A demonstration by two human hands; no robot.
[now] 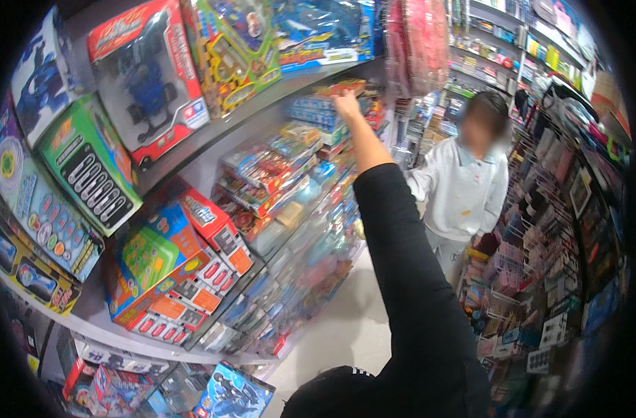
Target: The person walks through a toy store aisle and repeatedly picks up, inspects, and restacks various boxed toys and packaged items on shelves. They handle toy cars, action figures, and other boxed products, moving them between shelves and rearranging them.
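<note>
My right hand (346, 104) reaches out at the end of a black sleeve to a shelf of boxed toys. Its fingers are at a small red and yellow box (349, 86), on top of a stack of blue boxes (313, 112). Blur hides whether they grip the box or only touch it. Nearer to me on that shelf lie flat red toy packs (260, 167) in stacks. My left hand is out of view.
A person (464, 188) in a white sweater stands in the aisle right of my arm. Large toy boxes (148, 78) line the upper shelf. An orange and blue box (156, 256) sits lower left. Hanging goods (516, 282) cover the right side. Pale floor (349, 313) lies between.
</note>
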